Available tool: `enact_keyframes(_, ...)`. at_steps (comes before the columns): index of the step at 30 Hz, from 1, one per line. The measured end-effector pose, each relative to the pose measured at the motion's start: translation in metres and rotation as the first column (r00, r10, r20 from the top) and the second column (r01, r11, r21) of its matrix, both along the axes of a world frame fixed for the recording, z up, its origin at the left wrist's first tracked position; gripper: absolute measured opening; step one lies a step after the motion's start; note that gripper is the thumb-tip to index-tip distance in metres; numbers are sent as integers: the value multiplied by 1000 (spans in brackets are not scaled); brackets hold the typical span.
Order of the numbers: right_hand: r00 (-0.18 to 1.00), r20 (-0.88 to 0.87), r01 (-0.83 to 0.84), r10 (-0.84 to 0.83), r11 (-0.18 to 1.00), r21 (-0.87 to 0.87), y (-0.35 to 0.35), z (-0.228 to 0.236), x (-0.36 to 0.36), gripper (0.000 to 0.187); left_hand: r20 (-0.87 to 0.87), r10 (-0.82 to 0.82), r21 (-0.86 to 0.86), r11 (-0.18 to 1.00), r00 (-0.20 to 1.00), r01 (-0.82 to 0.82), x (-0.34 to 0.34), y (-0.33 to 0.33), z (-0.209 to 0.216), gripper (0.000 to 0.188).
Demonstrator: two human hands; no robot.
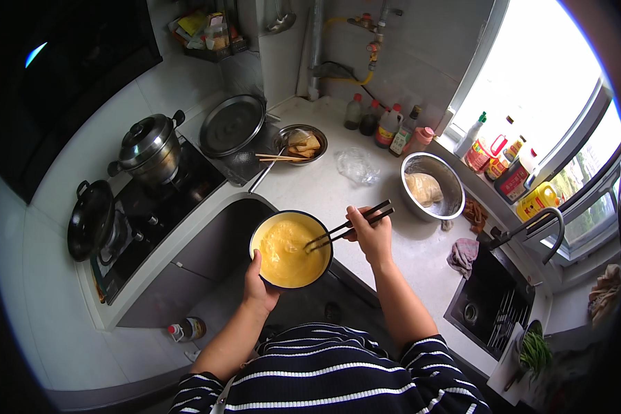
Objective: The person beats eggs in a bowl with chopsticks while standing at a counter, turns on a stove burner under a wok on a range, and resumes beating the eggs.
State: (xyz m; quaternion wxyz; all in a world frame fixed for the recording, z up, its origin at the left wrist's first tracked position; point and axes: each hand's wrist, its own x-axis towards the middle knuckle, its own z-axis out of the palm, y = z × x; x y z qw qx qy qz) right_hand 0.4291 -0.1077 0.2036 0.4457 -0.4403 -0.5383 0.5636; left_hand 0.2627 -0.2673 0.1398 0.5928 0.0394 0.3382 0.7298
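My left hand [259,286] is closed on the lower left rim of a bowl [253,243] with a dark edge, held out over the counter's front edge. Yellow beaten egg [286,252] fills much of it, with a bubbly, streaked surface. In my right hand [371,234] is a pair of dark chopsticks [338,229]. Their tips dip into the egg at the right side of the bowl. The fingers of my left hand under the bowl are hidden.
A metal bowl of food [303,141] and a crumpled plastic bag [357,165] lie behind. Right of them stands a steel basin [433,186] holding a pale lump. Left is a stove with a steel pot [148,148] and a black wok [92,219]; right, a dark sink [493,297].
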Motion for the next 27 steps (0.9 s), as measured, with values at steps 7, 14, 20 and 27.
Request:
enact_keyframes(7, 975, 95, -189, 203, 972, -141, 2, 2, 6, 24, 24, -13, -9, 1000, 1000, 14, 1, -2, -1, 58)
enact_keyframes(14, 950, -6, -306, 313, 924, -230, -13, -3, 4, 26, 7, -19, -2, 1000, 1000, 19, 1, -3, -1, 58)
enact_keyframes(20, 982, -114, -148, 150, 989, 25, -19, -20, -3, 22, 27, -6, -39, 999, 1000, 8, 4, -5, -1, 56)
enact_keyframes(27, 997, -61, -52, 53, 998, 18, -4, -15, -1, 19, 20, 1, -56, 998, 1000, 0, 3, -11, -1, 60)
